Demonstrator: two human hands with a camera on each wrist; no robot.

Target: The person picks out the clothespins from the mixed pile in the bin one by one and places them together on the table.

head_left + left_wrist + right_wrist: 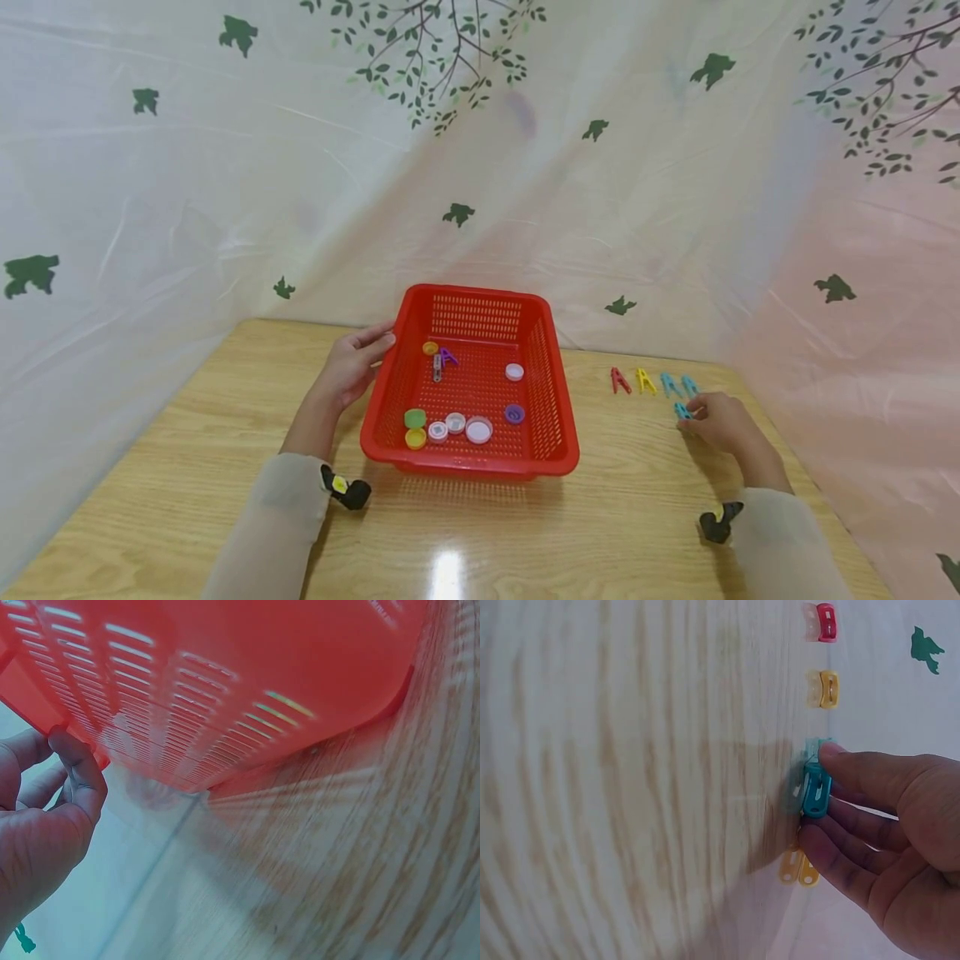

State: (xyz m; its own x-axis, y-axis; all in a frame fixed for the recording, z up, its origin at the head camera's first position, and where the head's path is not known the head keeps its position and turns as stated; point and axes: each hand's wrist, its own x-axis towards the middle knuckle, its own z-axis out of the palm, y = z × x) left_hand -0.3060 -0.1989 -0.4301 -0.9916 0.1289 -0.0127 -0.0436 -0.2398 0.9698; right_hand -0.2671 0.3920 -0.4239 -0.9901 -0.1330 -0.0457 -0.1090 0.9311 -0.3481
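A red plastic basket (468,463) stands on the wooden table, and my left hand (351,367) grips its left rim. In the left wrist view the thumb and fingers (79,761) are bent at the basket's rim. To the right, my right hand (723,421) pinches a teal clothespin (817,791) between thumb and fingers, low over the tabletop. Just beyond it lie two light-blue clothespins (670,384). Further left in the same row are a yellow clothespin (645,381) and a red clothespin (619,380). Another yellow clothespin (808,871) shows beyond the fingers in the right wrist view.
Inside the basket lie several bottle caps, among them a green cap (415,418) and a purple cap (514,413). A purple clothespin (447,357) lies beside a small silver nail clipper (437,368). A leaf-patterned sheet (360,208) hangs behind the table (600,533).
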